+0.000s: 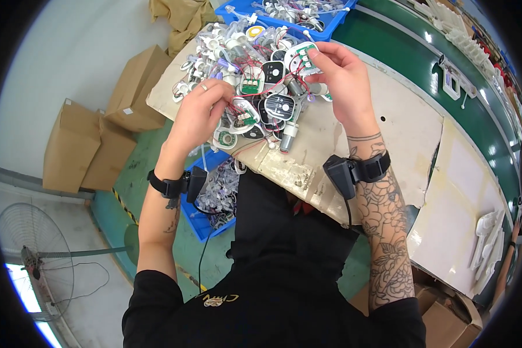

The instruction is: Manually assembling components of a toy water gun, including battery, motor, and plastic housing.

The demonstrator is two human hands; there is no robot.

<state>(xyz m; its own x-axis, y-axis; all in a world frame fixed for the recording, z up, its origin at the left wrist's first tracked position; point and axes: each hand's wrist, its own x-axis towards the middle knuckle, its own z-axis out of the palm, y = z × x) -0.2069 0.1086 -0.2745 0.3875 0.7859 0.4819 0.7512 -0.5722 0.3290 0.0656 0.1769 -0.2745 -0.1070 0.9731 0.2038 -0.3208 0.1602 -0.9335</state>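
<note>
My right hand [349, 81] pinches a white oval housing with a green circuit board [298, 58] in it, raised at the far right of a heap of parts. Thin red wires [262, 93] trail from around this board across the heap toward my left hand [198, 116]. The fingers of my left hand are closed at the heap's left-middle; what is between them is hidden. Close by them lie another white housing with a green board [245, 118] and a dark-faced oval panel [279, 107]. A grey cylindrical motor [288, 138] lies at the heap's near edge.
The heap rests on a worn pale tabletop [354, 168]. One blue bin [330, 26] of similar parts stands behind it, another blue bin [200, 229] below on the floor. A green conveyor [423, 69] runs along the right. Cardboard boxes [69, 145] and a fan [35, 261] are left.
</note>
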